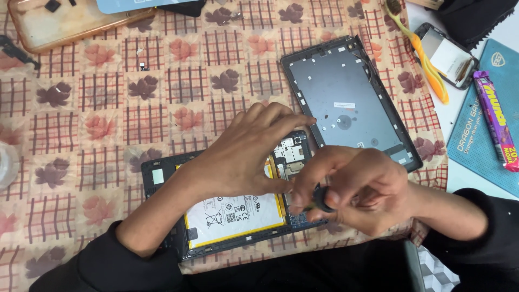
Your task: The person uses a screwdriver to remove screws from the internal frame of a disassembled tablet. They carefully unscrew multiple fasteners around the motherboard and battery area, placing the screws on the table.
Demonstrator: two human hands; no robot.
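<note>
The left hand point(243, 154) covers the middle of the opened tablet point(227, 216), hiding much of its circuit board. The right hand point(357, 189) wraps a small black tool point(323, 198), whose tip cannot be seen. Above the tablet, a clear phone case point(59, 24) is cut off by the top edge.

A white label point(235, 215) with small black markings covers the yellow-edged battery in the opened tablet, low in the frame's centre. A tiny white sticker point(344, 105) sits on the grey back cover, upper centre-right. At the right edge, a long purple candy-bar wrapper point(496, 120) lies on a blue mat point(476, 151) with pale printing.
</note>
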